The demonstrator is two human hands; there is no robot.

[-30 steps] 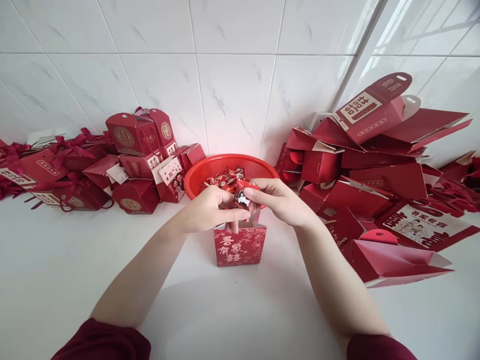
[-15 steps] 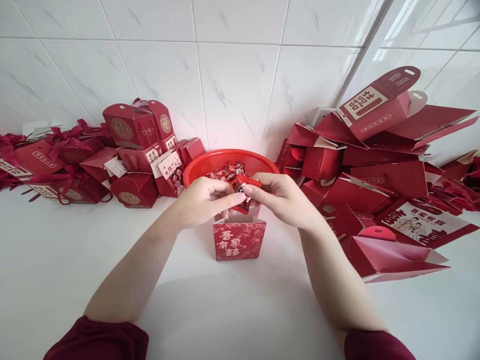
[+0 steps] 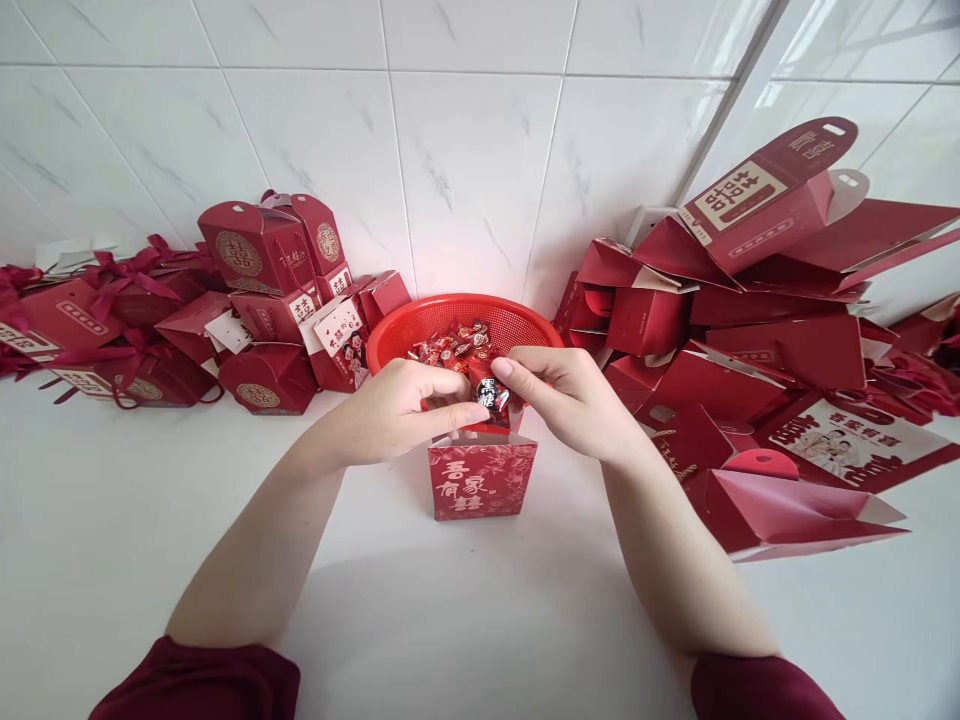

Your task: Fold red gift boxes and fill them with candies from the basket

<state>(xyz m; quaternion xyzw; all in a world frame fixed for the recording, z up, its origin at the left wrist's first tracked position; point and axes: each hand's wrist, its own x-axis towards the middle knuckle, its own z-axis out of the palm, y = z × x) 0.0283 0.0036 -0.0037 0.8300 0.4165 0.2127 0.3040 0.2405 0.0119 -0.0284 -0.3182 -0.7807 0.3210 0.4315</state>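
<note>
A red and black candy packet (image 3: 491, 392) is pinched between my two hands, just above an open red gift box (image 3: 481, 482) with white lettering. My left hand (image 3: 420, 405) holds the packet's lower left part, its thumb pointing right. At the packet's upper right, my right hand (image 3: 559, 395) grips it with thumb and fingers. Right behind is a red plastic basket (image 3: 405, 325) containing several wrapped candies (image 3: 457, 343). The box stands upright on the white table, its top open toward my hands.
Stacked red boxes (image 3: 270, 378), some with ribbons, line the left back. On the right lies a large heap of folded red boxes (image 3: 780, 360), reaching close to my right forearm. A white tiled wall (image 3: 472, 180) rises behind the basket.
The candy packet has turned so that its black label with white characters now faces me. My hands remain above the box, and the view has shifted slightly.
</note>
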